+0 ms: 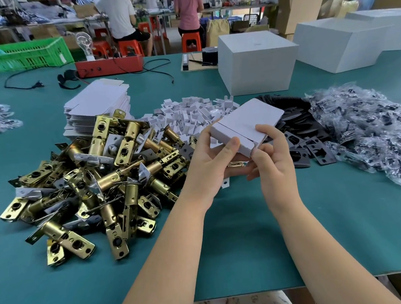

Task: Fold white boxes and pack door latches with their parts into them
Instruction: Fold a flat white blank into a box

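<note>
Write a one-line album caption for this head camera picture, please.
Two hands, left and right, hold a small white box above a green table, beside heaped brass door latches.

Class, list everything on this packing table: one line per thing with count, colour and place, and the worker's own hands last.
small box: one, white, held above the table
door latches: a heap, brass, left
flat boxes: a stack, white, behind the latches
card inserts: a pile, white, centre
plates: a pile, black, right of the hands
bagged parts: a pile, clear bags, far right
large boxes: three, white, back right
table: one, green
left hand: holds the small box
right hand: holds the small box
</note>
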A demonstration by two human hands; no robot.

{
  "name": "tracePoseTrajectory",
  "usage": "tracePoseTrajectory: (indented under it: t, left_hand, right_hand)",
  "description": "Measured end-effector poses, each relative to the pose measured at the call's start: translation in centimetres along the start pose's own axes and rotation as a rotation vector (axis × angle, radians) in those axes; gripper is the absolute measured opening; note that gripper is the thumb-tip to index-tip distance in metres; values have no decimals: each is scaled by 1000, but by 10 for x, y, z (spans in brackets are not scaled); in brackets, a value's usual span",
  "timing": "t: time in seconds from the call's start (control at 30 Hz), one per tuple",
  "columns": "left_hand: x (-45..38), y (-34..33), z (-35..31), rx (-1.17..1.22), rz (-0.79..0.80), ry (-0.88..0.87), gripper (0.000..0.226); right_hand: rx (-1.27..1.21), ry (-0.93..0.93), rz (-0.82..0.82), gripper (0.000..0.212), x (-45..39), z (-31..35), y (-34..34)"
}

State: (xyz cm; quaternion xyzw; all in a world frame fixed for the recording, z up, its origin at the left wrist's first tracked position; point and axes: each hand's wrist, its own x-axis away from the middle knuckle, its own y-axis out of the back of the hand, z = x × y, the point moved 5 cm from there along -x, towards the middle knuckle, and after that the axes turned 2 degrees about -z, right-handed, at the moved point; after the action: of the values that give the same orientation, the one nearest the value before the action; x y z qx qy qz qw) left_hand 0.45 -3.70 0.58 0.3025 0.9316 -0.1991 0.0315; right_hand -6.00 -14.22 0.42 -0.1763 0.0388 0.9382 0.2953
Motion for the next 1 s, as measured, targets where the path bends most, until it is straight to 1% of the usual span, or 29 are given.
tracePoseTrajectory:
  t: [0.23,0.4,0.57,0.7,0.8,1.0]
  left_hand:
    - [-2,2,5,3,-47,38,46]
    - [-3,2,9,19,-84,65,39]
    - [-6,2,9,36,-90,60,43]
    - [-6,3,8,22,-92,47,45]
    - [-5,3,8,28,-105,48,48]
    - [-3,4,6,37,-123,66,41]
  right_hand:
    - [12,-26,-7,33,-2,-5,-1]
    - [42,-33,4,35,-1,-6,-2]
    - [49,-18,9,33,0,-5,-4]
    - [51,-6,16,37,0,-5,-4]
    - [64,8,25,34,1,-4,-5]
    - [129,53,26,33,4,-2,-6]
